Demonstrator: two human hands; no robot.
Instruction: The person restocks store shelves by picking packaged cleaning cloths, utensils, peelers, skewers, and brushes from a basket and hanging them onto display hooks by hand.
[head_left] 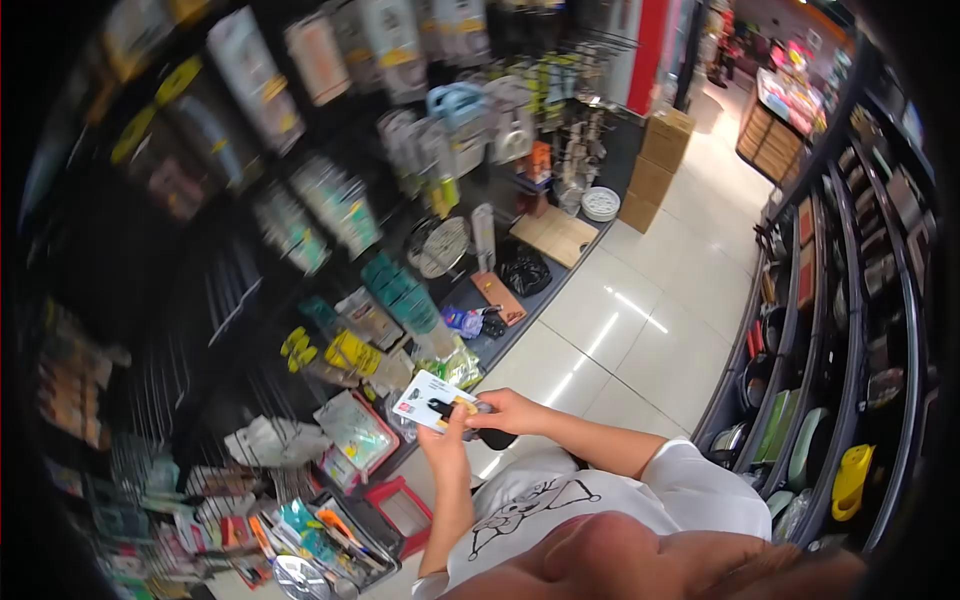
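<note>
Both hands meet in front of my chest around a white printed product card with a black item mounted on it; I cannot make out its kind. My left hand grips the card's lower edge, thumb on its face. From the other side, my right hand has its fingers closed at the card's right end, beside the black part. A dark rounded shape shows just under the right hand, its kind unclear. Packaged goods on the low shelf lie right behind the card, including a green-and-clear packet.
Hooks with packaged kitchen goods cover the wall on the left. A wooden cutting board lies on the low shelf, near stacked cardboard boxes. A box of utensils stands lower left. Shelves of pans line the right.
</note>
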